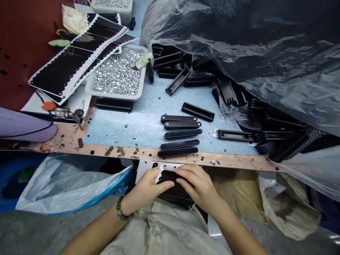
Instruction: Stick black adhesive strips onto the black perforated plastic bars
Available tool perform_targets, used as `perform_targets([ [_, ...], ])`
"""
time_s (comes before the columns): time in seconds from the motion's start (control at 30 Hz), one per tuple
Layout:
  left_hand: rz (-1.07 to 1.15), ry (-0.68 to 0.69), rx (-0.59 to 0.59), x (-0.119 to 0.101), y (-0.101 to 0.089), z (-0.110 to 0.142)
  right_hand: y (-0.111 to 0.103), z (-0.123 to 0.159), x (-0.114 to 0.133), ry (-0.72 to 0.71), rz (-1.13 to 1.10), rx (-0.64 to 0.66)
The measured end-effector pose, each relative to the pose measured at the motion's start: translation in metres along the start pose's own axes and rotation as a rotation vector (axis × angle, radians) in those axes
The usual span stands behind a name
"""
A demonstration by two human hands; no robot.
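Note:
Below the table's front edge, my left hand and my right hand both grip a black plastic bar over my lap. A strip of white backing paper shows at the bar's end, pinched under my left fingers. Black sticker sheets lie far ahead on the left. On the blue mat, several black slotted bars lie side by side, out of reach of neither hand's fingers but not touched. A beaded bracelet circles my left wrist.
A white tray of silver washers stands on the mat, and a heap of black bars lies under clear plastic sheeting at the right. A worn wooden table edge runs across. Plastic bags hang below it on the left.

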State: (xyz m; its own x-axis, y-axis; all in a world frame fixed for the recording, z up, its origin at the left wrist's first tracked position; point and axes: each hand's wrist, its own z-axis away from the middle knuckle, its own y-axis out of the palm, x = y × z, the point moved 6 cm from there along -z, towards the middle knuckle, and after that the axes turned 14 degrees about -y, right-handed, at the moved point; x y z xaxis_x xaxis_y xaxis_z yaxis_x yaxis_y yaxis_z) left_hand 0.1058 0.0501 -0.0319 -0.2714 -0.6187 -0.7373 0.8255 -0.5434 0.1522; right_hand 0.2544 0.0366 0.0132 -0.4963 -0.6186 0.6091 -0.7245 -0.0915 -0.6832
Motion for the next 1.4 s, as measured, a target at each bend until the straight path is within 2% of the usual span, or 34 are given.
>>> perform_targets([
  [0.1, -0.015, 0.092, -0.047, -0.005, 0.001, -0.001, 0.0, -0.003, 0.012, -0.129, 0.166, 0.033],
  [0.17, -0.034, 0.141, -0.074, -0.01, 0.0, 0.001, 0.0, -0.003, 0.015, -0.146, 0.16, 0.052],
  [0.33, -0.098, 0.193, -0.083, -0.016, -0.001, 0.004, 0.002, -0.002, 0.009, -0.034, -0.045, 0.055],
  [0.47, -0.13, 0.188, -0.078, -0.014, -0.003, 0.003, 0.005, 0.0, 0.002, 0.029, -0.128, 0.034],
  [0.6, -0.094, 0.122, -0.048, -0.012, -0.004, 0.0, 0.009, 0.005, -0.008, 0.108, -0.227, 0.166],
  [0.7, 0.028, 0.029, -0.035, -0.01, -0.01, 0.0, 0.003, 0.013, -0.02, 0.246, -0.267, 0.252],
  [0.77, 0.084, -0.032, -0.053, -0.005, -0.018, 0.002, -0.005, 0.019, -0.029, 0.349, -0.271, 0.213],
  [0.87, 0.077, -0.074, -0.077, 0.005, -0.03, 0.003, -0.015, 0.028, -0.038, 0.467, -0.326, 0.076],
  [0.97, 0.065, -0.061, -0.123, 0.014, -0.037, 0.0, -0.014, 0.036, -0.04, 0.555, -0.437, -0.044],
  [1.03, 0.099, -0.046, -0.187, 0.017, -0.039, -0.002, -0.008, 0.039, -0.039, 0.601, -0.602, -0.132],
  [1.1, 0.189, -0.05, -0.22, 0.018, -0.037, -0.004, -0.001, 0.042, -0.037, 0.638, -0.809, -0.222],
  [1.17, 0.3, -0.085, -0.198, 0.019, -0.032, -0.005, 0.005, 0.045, -0.036, 0.674, -0.973, -0.291],
  [1.27, 0.396, -0.141, -0.171, 0.02, -0.026, -0.006, 0.011, 0.047, -0.034, 0.721, -1.112, -0.35],
  [1.4, 0.416, -0.165, -0.175, 0.021, -0.023, -0.004, 0.012, 0.041, -0.028, 0.738, -1.225, -0.375],
])
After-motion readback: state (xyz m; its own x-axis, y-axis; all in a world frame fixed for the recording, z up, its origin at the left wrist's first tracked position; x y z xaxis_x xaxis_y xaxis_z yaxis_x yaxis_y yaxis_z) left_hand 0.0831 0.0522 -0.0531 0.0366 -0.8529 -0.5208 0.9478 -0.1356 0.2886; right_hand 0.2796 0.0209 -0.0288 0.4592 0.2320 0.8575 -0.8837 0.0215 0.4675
